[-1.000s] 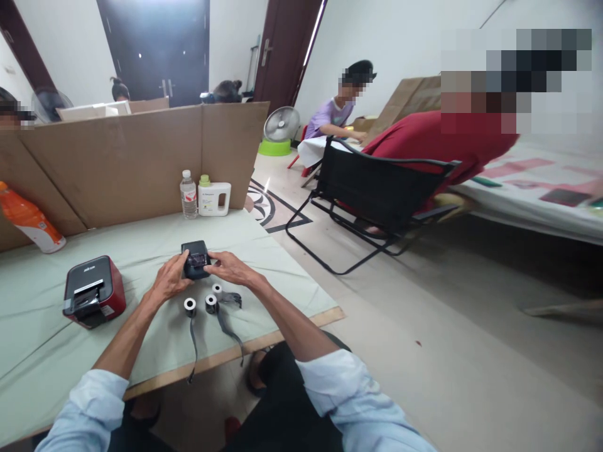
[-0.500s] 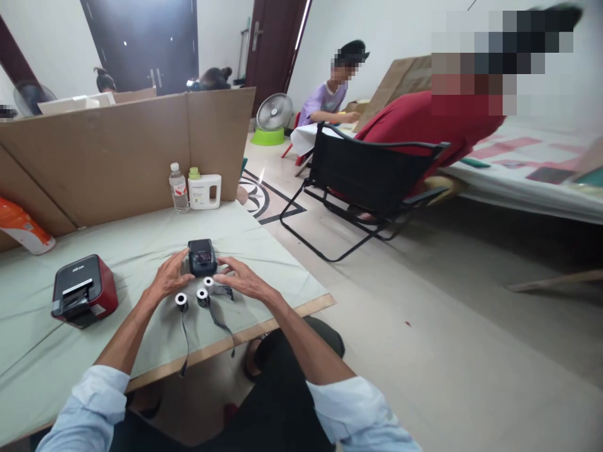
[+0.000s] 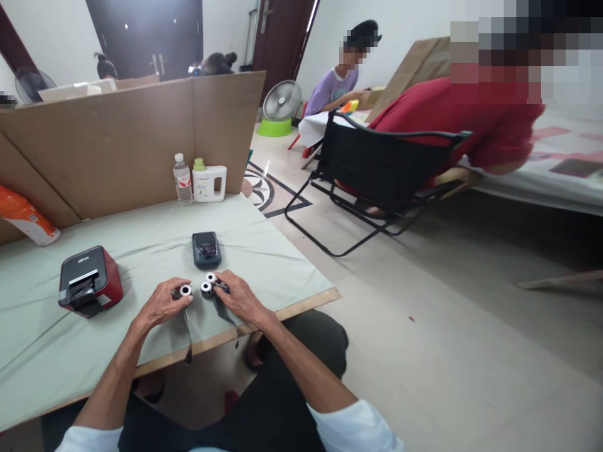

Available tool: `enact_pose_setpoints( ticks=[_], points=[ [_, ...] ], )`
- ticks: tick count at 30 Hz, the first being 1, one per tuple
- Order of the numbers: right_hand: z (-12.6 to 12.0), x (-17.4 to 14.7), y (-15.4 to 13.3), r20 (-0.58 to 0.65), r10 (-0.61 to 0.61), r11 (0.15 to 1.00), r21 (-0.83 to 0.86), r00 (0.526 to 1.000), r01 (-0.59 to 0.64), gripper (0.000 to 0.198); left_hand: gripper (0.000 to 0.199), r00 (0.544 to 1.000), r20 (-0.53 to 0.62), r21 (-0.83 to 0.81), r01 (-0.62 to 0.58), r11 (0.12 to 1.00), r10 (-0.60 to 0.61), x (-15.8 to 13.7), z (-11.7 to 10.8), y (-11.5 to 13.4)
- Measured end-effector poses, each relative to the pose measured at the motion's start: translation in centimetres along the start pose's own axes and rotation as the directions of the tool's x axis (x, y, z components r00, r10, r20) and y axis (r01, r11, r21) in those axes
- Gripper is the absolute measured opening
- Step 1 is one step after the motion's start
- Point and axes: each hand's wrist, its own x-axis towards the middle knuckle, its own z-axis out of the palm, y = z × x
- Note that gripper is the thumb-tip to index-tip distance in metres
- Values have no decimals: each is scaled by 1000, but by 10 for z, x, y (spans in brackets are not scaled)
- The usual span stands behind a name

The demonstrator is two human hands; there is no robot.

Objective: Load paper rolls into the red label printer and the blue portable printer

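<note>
Three small rolls with white rims and dark centres stand on the table's pale green cloth. My left hand (image 3: 164, 304) has its thumb and fingers closed round the left roll (image 3: 185, 290), whose dark strip hangs over the table edge. My right hand (image 3: 240, 297) grips the back right roll (image 3: 211, 277) at its right side. Just in front of that one stands the middle roll (image 3: 206, 288), with a dark strip trailing to the edge near my right hand. Beyond the rolls lies a small black device (image 3: 206, 250), apart from both hands; it looks like a portable printer.
A red and black printer-like box (image 3: 90, 282) stands at the left. A cardboard screen (image 3: 141, 138) closes off the back, with a water bottle (image 3: 183, 182) and a white jug (image 3: 210, 183) before it. An orange bottle (image 3: 28, 216) leans at far left. Right, a person in red occupies a black folding chair (image 3: 391, 176).
Both hands have left the sides of the black device and come back towards me to the rolls. My left hand has taken the left roll, my right the back right one.
</note>
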Motion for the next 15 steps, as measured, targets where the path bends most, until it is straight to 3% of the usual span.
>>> enact_pose_setpoints(
  ticks=[7,15],
  points=[
    [21,-13,-16,-60,53,999,-10,997,-54,31,40,995,-95,-3,22,1000,-22,-1,22,3],
    [18,-27,-20,-42,100,995,29,994,-98,40,52,989,-136,-43,46,998,-51,-12,32,-3]
  ],
)
